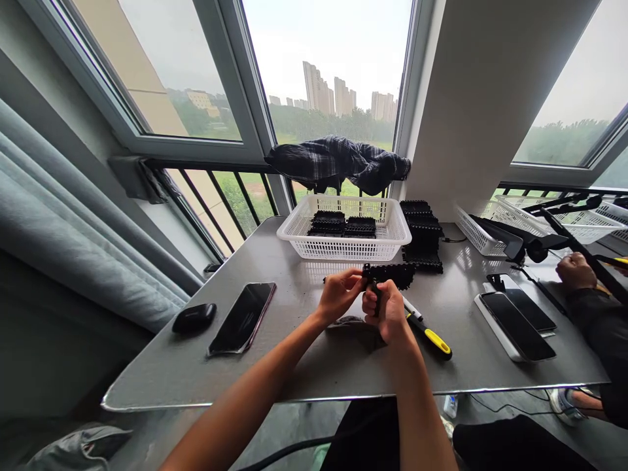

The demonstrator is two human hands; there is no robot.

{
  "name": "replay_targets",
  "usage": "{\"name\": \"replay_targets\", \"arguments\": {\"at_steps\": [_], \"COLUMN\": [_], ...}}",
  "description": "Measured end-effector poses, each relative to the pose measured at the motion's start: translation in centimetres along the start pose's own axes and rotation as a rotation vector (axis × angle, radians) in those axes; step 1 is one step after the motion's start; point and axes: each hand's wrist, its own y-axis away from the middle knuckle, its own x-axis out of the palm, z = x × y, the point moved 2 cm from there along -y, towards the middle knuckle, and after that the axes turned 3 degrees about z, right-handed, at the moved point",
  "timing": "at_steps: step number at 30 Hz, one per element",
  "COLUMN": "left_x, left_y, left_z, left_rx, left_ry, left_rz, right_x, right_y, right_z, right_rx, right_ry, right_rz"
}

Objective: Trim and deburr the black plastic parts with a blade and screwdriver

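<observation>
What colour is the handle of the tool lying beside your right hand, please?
Yellow and black handle, clearest in the head view.

I'm sat at a grey metal surface [314, 366] pushed right up against big windows [324, 72] with pale grey frames. It's overcast out there, flat white sky, tower blocks [338, 95] off in the distance behind a line of trees. Black railing bars [220, 196] run across the lower panes, and a dark plaid shirt [338, 162] is draped over the rail. A white pillar [481, 98] splits the windows on my right. Grey-blue curtains [63, 222] hang on my left. Daylight glares off the surface.
</observation>
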Motion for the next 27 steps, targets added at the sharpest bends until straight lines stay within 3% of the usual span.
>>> {"name": "replay_targets", "arguments": {"at_steps": [9, 27], "left_x": [0.0, -0.2], "left_y": [0.0, -0.1], "left_z": [0.5, 0.3], "left_rx": [0.038, 0.041], "left_ry": [-0.015, -0.044], "left_rz": [-0.005, -0.022], "right_x": [-1.2, -5.0], "right_y": [0.3, 1.9], "right_z": [1.0, 3.5], "right_rx": [0.032, -0.066], "right_ry": [-0.042, -0.177], "right_rz": [0.001, -0.045]}}
